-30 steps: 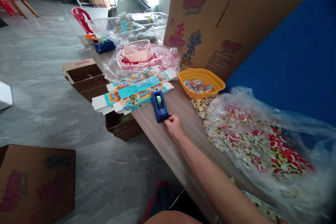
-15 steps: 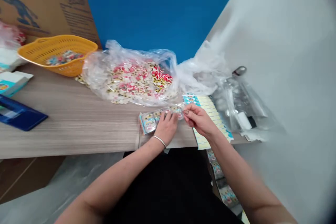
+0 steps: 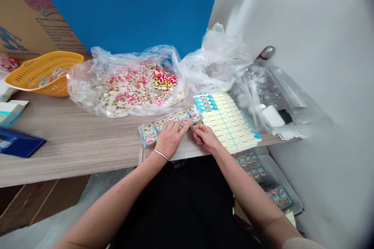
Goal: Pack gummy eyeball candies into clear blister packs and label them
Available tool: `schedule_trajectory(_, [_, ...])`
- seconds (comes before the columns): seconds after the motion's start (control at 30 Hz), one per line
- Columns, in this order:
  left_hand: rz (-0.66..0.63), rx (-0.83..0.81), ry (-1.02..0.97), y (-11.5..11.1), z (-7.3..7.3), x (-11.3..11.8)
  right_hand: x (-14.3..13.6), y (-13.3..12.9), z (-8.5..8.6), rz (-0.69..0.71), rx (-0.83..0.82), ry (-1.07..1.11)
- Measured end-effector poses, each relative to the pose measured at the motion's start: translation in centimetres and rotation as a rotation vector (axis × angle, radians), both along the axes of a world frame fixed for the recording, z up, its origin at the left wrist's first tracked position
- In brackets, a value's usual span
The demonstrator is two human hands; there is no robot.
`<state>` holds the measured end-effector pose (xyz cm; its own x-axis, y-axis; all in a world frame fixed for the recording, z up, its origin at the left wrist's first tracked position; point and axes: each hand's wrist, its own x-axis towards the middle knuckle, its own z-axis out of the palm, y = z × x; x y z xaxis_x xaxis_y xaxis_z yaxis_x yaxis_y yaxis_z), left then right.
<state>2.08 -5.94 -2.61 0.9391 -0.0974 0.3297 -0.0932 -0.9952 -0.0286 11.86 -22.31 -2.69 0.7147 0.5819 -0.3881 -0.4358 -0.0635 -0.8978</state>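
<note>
A clear plastic pack (image 3: 149, 134) with a row of printed, face-like pieces lies slanted near the table's front edge. Across its top rests my left hand (image 3: 169, 139), fingers stretched out and the index finger pointing at the right end. My right hand (image 3: 204, 137) is closed, thumb and fingers pressed together against the pack's right end; what they pinch, if anything, is hidden. Just right of the pack lies a sticker sheet (image 3: 229, 122), yellow with a blue printed corner.
Behind the pack sits an open plastic bag (image 3: 84, 85) of red, white and yellow pieces. A yellow basket (image 3: 35, 68) and a dark blue object (image 3: 32, 144) are at left. Clear bags (image 3: 280, 93) lie by the wall. Below right, a bin (image 3: 295, 198) holds similar packs.
The view has turned right, showing more of the sheet and bin. My left index finger now reaches toward the pack's right end; my right hand has come lower, closer to that finger.
</note>
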Motion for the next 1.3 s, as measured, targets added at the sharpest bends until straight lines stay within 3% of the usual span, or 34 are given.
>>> schedule_trajectory(0.27, [0.021,0.046,0.087,-0.5,1.1,0.4,0.1,1.3,-1.2,-0.061,-0.122,-0.087])
schedule_trajectory(0.53, [0.029,0.019,0.087,-0.5,1.2,0.6,1.3,1.0,-1.7,-0.086,-0.408,-0.386])
schedule_trajectory(0.73, [0.041,0.005,0.053,-0.6,1.2,0.5,-0.1,0.2,1.0,0.030,-0.909,-0.908])
schedule_trajectory(0.8, [0.039,-0.010,0.051,-0.6,1.1,0.6,-1.0,0.3,1.7,0.071,-0.897,-1.099])
schedule_trajectory(0.9, [0.026,-0.048,0.058,-0.1,1.0,0.4,-1.4,1.1,1.8,0.163,-0.742,-1.306])
schedule_trajectory(1.03, [-0.046,-0.105,0.046,2.0,0.8,-1.6,-1.0,1.8,0.8,0.183,-0.709,-1.365])
schedule_trajectory(1.1, [-0.012,-0.115,0.020,3.4,0.5,-3.5,-0.8,1.8,0.4,0.184,-0.692,-1.375])
schedule_trajectory(1.2, [0.066,-0.150,-0.073,5.3,-0.4,-6.2,-0.6,1.7,0.2,0.178,-0.688,-1.379])
schedule_trajectory(1.3, [0.057,-0.196,-0.192,6.4,-1.9,-7.4,-0.5,1.5,0.2,0.181,-0.726,-1.407])
